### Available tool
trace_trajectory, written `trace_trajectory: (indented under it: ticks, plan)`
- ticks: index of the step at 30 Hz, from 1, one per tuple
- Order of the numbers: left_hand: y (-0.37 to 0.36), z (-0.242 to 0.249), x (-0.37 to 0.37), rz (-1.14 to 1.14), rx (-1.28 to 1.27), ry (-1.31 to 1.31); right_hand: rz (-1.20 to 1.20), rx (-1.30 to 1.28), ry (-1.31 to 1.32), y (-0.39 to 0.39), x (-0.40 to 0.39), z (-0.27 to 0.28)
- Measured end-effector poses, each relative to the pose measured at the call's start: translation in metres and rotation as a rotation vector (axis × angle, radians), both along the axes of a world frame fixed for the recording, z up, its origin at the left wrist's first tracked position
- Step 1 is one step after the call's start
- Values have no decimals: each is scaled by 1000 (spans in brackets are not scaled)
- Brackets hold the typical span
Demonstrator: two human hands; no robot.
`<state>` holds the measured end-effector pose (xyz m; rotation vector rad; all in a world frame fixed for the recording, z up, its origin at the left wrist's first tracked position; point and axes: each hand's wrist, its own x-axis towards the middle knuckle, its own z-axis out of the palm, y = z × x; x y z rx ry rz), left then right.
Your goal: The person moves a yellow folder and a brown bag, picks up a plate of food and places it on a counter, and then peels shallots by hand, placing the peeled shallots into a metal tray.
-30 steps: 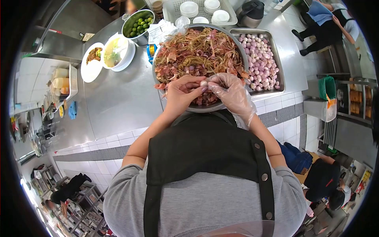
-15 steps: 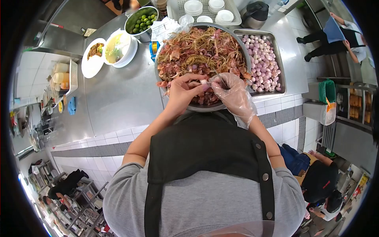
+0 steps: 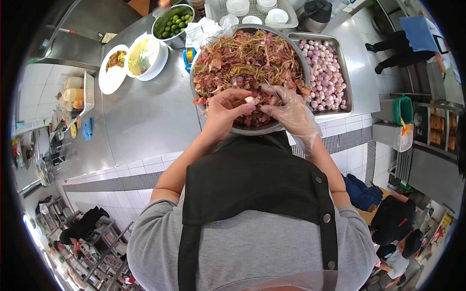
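Observation:
Between the thumb and fingers of my bare left hand (image 3: 227, 110) is a small pale shallot (image 3: 250, 100). My right hand (image 3: 290, 112), in a clear plastic glove, is closed on a small knife (image 3: 276, 95) with a thin dark blade, just right of the shallot. Both hands are over the near part of a large metal bowl (image 3: 306, 63) heaped with reddish skins and stringy roots (image 3: 252, 53). To the right of the bowl lies a metal tray (image 3: 347, 104) full of peeled shallots (image 3: 324, 72).
Green limes fill a metal pot (image 3: 180, 41) at the back left, near a soup bowl (image 3: 154, 68) and a white plate (image 3: 111, 83). White dishes (image 3: 238, 7) and a dark jug (image 3: 314, 18) stand behind. Other people (image 3: 395, 218) are at the right and lower left.
My right hand has moved slightly right, away from the shallot, which now shows more plainly in my left fingers. The person at the upper right has shifted with a blue item.

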<state>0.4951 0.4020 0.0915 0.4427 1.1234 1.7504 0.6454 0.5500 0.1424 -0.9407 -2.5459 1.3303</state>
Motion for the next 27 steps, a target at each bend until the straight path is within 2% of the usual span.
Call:
trace_trajectory:
  ticks: [2, 3, 5, 8, 12, 14, 18, 21, 23, 24, 27]
  plan:
    - [0, -3, 0, -3, 2, 32, -20, -384, 198, 0, 0, -9]
    - [0, -3, 1, -8, 15, 13, -23, -384, 196, -3, -1, -3]
    - [1, -3, 2, -15, 30, -5, -102, -557, 237, -10, -4, 15]
    - [3, 2, 5, 9, 27, 45, -11, -432, 289, -10, -7, 6]
    - [2, 4, 2, -3, -14, 77, -69, -529, 277, -12, -8, -5]
    - [1, 3, 2, -16, -30, 78, -108, -409, 395, -16, -10, -9]
    - [0, -2, 1, -5, -51, -6, -83, -234, 350, -17, -12, -14]
    - [1, -6, 1, -12, -59, -90, -130, -105, 414, -16, -12, -30]
    - [0, -9, 0, -2, -48, -115, -100, 73, 297, -11, -9, -28]
    - [0, -11, 0, 13, -42, -116, -98, 73, 297, -9, -7, -31]
    - [-3, -9, -3, 9, -24, -85, -112, -109, 56, -3, -1, -31]
